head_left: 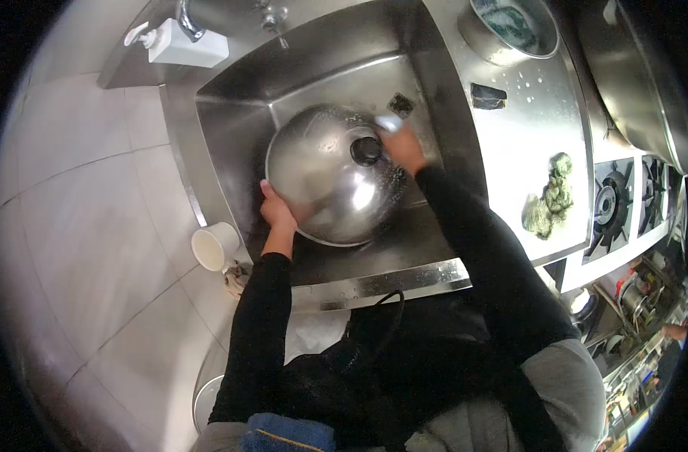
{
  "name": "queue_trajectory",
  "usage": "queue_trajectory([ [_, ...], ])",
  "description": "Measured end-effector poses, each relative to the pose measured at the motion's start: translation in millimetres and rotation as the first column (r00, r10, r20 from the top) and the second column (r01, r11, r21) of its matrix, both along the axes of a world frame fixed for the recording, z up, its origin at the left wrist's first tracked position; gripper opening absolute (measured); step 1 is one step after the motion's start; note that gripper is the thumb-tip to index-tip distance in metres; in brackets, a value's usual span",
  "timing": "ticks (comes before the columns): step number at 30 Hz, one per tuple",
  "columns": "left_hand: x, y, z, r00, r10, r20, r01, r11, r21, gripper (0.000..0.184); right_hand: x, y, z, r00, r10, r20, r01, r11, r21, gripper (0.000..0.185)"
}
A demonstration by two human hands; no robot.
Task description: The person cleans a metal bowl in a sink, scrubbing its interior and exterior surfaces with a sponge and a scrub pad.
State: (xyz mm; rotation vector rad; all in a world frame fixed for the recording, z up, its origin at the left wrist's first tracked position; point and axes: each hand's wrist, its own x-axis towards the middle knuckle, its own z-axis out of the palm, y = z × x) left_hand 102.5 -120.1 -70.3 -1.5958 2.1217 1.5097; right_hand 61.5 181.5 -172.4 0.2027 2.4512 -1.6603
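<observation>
A large domed steel wok lid [318,166] with a black knob [366,151] rests, knob side up, inside the sink [238,128]. Its surface is wet, with droplets on the right side. My left hand [278,209] grips the lid's rim at the lower left, thumb on the edge. On the far right side of the lid, just beyond the knob, is my right hand [406,148], closed on a small whitish thing [390,123]. Motion blurs that thing, so its kind is unclear. My right fingers are partly smeared too.
A faucet [188,22] and white soap dispenser [186,45] stand at the upper left. On the right counter are a metal pot [502,53], a dark block-like item [488,96] and tangled scouring mesh [552,200]. Beyond is a gas stove [609,203]. A white container [214,246] hangs left.
</observation>
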Motion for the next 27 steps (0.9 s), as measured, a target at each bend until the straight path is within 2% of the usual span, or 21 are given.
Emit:
queue_trajectory([
  [1, 2.4, 4.6, -0.5, 0.999, 0.043, -0.01, -0.043, 0.999, -0.008, 0.08, 20.1, -2.7, 7.8, 0.957, -0.246, 0.155, 0.243, 0.969, 0.039, 0.046],
  [2, -0.2, 10.9, 2.3, 0.999, 0.047, -0.013, -0.047, 0.999, 0.0, 0.08, 59.4, -16.7, 53.0, 0.862, -0.433, 0.263, 0.431, 0.9, 0.07, 0.052],
  [4, 3.4, 18.5, 16.1, 0.999, 0.018, -0.035, -0.019, 1.0, -0.01, 0.079, 99.8, -48.4, 98.4, 0.903, -0.32, 0.286, 0.301, 0.947, 0.108, 0.059],
  [5, 5.1, 18.4, 12.6, 0.999, 0.022, -0.03, -0.023, 1.0, -0.013, 0.079, 100.5, -50.6, 102.7, 0.903, -0.315, 0.292, 0.297, 0.949, 0.108, 0.059],
  [7, 4.6, 17.8, 8.0, 0.999, 0.011, -0.045, -0.014, 0.998, -0.065, 0.076, 96.7, -53.4, 108.4, 0.869, -0.388, 0.307, 0.388, 0.919, 0.062, 0.056],
  [8, 2.3, 19.5, 9.6, 0.999, 0.008, -0.054, -0.012, 0.998, -0.065, 0.076, 90.9, -43.9, 88.4, 0.779, -0.543, 0.314, 0.544, 0.834, 0.092, 0.057],
  [10, 4.8, 24.5, 12.3, 0.996, -0.086, -0.02, 0.081, 0.982, -0.173, 0.074, 89.1, -27.6, 46.5, 0.639, -0.639, 0.428, 0.704, 0.71, 0.01, 0.057],
  [11, 4.4, 23.8, 7.6, 0.996, -0.088, -0.025, 0.082, 0.983, -0.165, 0.074, 92.7, -34.5, 62.9, 0.698, -0.587, 0.41, 0.581, 0.799, 0.156, 0.056],
  [12, 8.3, 20.2, 4.6, 0.995, -0.087, -0.046, 0.079, 0.985, -0.154, 0.074, 98.8, -46.1, 79.5, 0.738, -0.569, 0.364, 0.529, 0.822, 0.211, 0.054],
  [14, 7.9, 21.6, 5.7, 0.992, -0.097, -0.076, 0.085, 0.986, -0.144, 0.074, 104.8, -46.8, 138.1, 0.896, -0.308, 0.319, 0.257, 0.947, 0.191, 0.052],
  [15, 6.6, 25.5, 13.3, 0.994, -0.076, -0.079, 0.065, 0.989, -0.136, 0.073, 113.3, -46.0, 128.0, 0.989, -0.145, 0.041, 0.132, 0.965, 0.225, 0.049],
  [16, 5.4, 29.2, 17.7, 0.995, -0.056, -0.081, 0.046, 0.991, -0.128, 0.073, 104.5, -41.5, 130.7, 0.988, -0.15, 0.037, 0.138, 0.964, 0.228, 0.049],
  [17, 2.8, 28.6, 17.2, 0.995, -0.059, -0.085, 0.049, 0.991, -0.123, 0.073, 84.9, -32.8, 135.4, 0.957, 0.195, -0.217, -0.092, 0.907, 0.41, 0.045],
  [18, 1.6, 23.3, 15.4, 0.988, -0.092, -0.122, 0.081, 0.992, -0.095, 0.072, 62.6, -23.5, 140.3, 0.754, 0.546, -0.366, -0.24, 0.747, 0.62, 0.042],
  [20, 3.2, 20.2, 13.7, 0.981, -0.124, -0.151, 0.113, 0.991, -0.074, 0.071, 7.3, -5.0, 145.2, 0.719, 0.648, -0.251, -0.496, 0.731, 0.469, 0.041],
  [22, -4.0, 24.1, 16.7, 0.992, -0.059, -0.107, 0.055, 0.997, -0.047, 0.072, -33.6, -15.9, 118.1, 0.72, 0.637, -0.275, -0.497, 0.75, 0.436, 0.042],
  [24, -3.7, 11.7, 1.2, 0.984, -0.091, -0.155, 0.086, 0.996, -0.04, 0.071, -48.0, -28.3, 126.7, 0.71, 0.633, -0.309, -0.494, 0.76, 0.421, 0.043],
  [26, -5.2, 6.2, -1.0, 0.975, -0.129, -0.183, 0.124, 0.992, -0.04, 0.071, -32.0, -37.4, 156.4, 0.441, 0.886, -0.146, -0.738, 0.45, 0.504, 0.043],
  [27, -3.6, 7.0, 2.1, 0.976, -0.164, -0.144, 0.15, 0.983, -0.105, 0.07, -35.7, -31.3, 143.5, 0.37, 0.894, -0.254, -0.761, 0.448, 0.469, 0.043],
])
